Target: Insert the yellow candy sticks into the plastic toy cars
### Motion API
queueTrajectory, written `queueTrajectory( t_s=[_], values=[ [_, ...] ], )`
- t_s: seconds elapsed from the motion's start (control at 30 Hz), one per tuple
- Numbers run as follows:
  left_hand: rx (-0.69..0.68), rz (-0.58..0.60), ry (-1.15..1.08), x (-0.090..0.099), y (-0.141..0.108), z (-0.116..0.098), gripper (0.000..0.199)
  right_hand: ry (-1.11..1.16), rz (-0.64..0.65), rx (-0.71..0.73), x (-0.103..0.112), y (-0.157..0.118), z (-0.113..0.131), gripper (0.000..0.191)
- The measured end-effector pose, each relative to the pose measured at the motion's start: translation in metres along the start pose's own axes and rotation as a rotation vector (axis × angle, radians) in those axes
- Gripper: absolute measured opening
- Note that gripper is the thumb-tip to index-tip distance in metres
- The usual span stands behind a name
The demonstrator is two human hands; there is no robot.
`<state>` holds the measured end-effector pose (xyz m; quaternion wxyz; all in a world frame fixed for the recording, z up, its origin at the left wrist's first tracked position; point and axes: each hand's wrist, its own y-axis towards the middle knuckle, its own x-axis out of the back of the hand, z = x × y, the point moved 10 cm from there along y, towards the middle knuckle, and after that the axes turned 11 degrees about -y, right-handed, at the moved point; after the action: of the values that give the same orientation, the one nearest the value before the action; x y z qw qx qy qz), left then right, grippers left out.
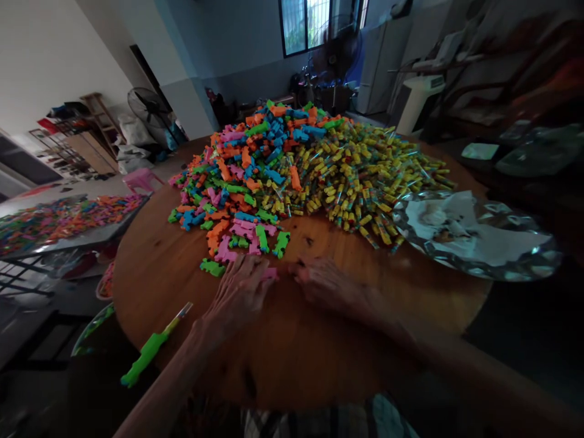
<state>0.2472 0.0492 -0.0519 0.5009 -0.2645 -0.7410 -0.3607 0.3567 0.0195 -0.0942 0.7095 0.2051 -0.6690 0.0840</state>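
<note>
As the left hand (244, 277) lay over a pink toy (271, 274) on the table (292, 347) before the colourful pile (244, 161), the right hand (326, 280) lay curled nearby; whether either gripped anything I could not tell (fingers hid it). Picking seemed in hand, calling next for a sure pinch.

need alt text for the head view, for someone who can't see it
A person's bare left grip is at a pink piece on a round wooden table, the right grip nearby, its contents unclear. Beyond them lie a multicoloured pile of plastic pieces and a heap of yellow sticks, with a silvery tray at right.
</note>
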Motion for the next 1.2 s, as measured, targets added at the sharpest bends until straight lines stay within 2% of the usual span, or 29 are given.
queueTrajectory(
  t_s=[0.1,0.23,0.43,0.6,0.77,0.93,1.07,1.2],
  values=[
    [0.015,0.028,-0.002,-0.004,0.000,0.006,0.022,0.026,-0.012,-0.023,0.003,-0.003,-0.002,0.026],
    [0.003,0.018,-0.093,-0.009,-0.002,0.009,0.012,0.058,0.017,0.003,0.014,-0.003,0.004,0.033],
    [-0.038,0.012,-0.321,-0.010,-0.010,-0.004,0.010,0.090,0.053,-0.018,0.020,-0.006,0.008,0.034],
    [-0.076,0.036,-0.327,-0.013,-0.019,-0.023,0.014,0.118,0.060,-0.031,0.015,-0.011,0.008,0.031],
    [-0.030,0.030,-0.226,-0.021,-0.027,-0.029,0.017,0.148,0.051,-0.041,0.011,-0.013,0.004,0.029],
    [-0.059,0.023,-0.118,-0.022,-0.033,-0.034,0.021,0.166,0.029,-0.046,0.010,-0.014,0.000,0.025],
    [-0.067,-0.008,-0.160,-0.019,-0.032,-0.029,0.021,0.191,0.015,-0.063,0.012,-0.016,-0.001,0.027],
    [-0.053,-0.038,-0.272,-0.013,-0.026,-0.016,0.017,0.208,0.002,-0.020,0.012,-0.017,0.003,0.027]
  ],
)
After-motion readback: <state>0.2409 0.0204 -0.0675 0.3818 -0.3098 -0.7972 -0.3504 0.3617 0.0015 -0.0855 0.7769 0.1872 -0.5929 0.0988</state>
